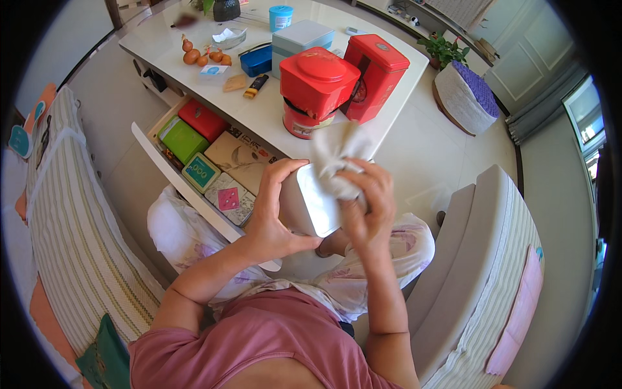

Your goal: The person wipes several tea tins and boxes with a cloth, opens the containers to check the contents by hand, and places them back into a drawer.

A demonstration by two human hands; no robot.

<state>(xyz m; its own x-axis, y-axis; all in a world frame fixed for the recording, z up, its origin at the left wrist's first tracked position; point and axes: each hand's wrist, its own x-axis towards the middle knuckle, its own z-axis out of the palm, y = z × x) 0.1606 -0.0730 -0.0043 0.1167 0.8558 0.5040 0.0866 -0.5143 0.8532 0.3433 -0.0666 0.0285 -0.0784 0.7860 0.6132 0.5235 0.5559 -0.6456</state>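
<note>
My left hand [274, 209] grips a light metal box [311, 206] around its edges, tilted above my knees, with a smooth pale face toward me. A crumpled off-white cloth [340, 150] is bunched in my right hand [367, 204], blurred, at the upper right edge of that box. Beyond my hands, a red tin with a domed lid [318, 80] rests on a round red tin [301, 121]. Beside them a tall red tin [376, 73] stands on the white table [194, 80].
An open drawer [180, 180] at left holds a green box [183, 138], a red box [203, 119], a teal-labelled tin [200, 171] and other boxes. Farther back on the table are a grey-blue box [301, 44], a blue case [256, 61], gourds [191, 56] and a glass dish [229, 39].
</note>
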